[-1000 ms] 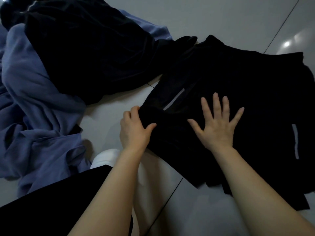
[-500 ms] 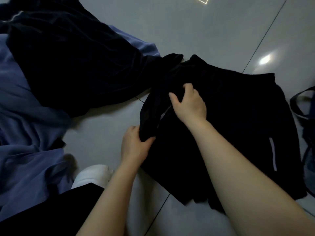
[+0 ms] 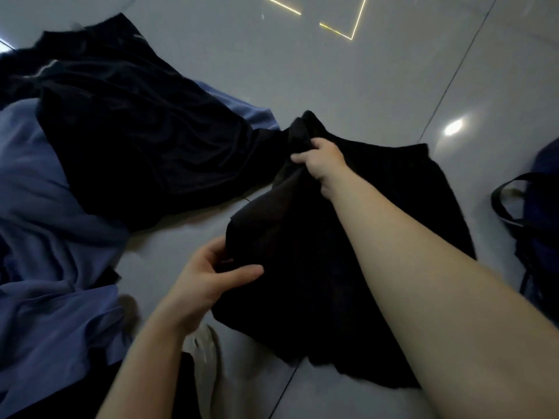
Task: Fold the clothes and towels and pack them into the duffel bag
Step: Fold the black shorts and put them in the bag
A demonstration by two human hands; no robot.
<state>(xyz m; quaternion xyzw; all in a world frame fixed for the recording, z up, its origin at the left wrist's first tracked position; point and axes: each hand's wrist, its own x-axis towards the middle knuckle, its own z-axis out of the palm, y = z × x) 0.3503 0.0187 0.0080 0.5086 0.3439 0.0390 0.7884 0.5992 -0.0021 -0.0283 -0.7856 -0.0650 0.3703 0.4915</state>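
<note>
1. Now mid-fold: black shorts (image 3: 348, 267) flat on the floor (image 3: 332, 86), long axis running from the near hem away toward the far corner.
2. Left edge lifted by both hands, due to swing right, across the rest of the shorts toward the bag (image 3: 541, 207).
3. Right hand (image 3: 325, 160) at the far corner, grip closed tight around bunched cloth.
4. Left hand (image 3: 211, 276) nearer, at the near left edge, grip a pinch: thumb on top, fingers curled under the fabric.
5. Left of the shorts: dark garment (image 3: 136, 140) on blue cloth (image 3: 51, 252), unfolded.
</note>
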